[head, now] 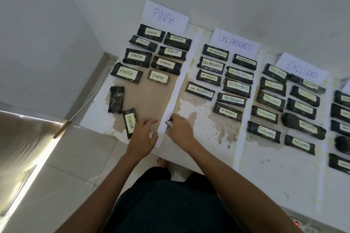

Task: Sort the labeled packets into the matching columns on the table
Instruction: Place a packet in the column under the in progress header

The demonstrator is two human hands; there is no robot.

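Dark packets with pale labels lie in columns on the table (151, 98). Paper signs read FINISH (164, 17), ON PROGRESS (234, 43) and EXCLUDED (302, 70). My left hand (144, 136) rests open at the front of the FINISH column, fingers spread, just right of a packet labelled FINISH (130, 122) that lies lengthwise. Another packet (116, 99) lies label-down further left. My right hand (180, 129) is closed on a small packet (169, 123); only its end shows, over the white strip (171, 100) between the first two columns.
A fourth column of packets (341, 113) is cut off at the right edge. A white wall stands behind the table. A white cable (89, 98) runs down the table's left side. Tiled floor and my foot (161, 161) show below the front edge.
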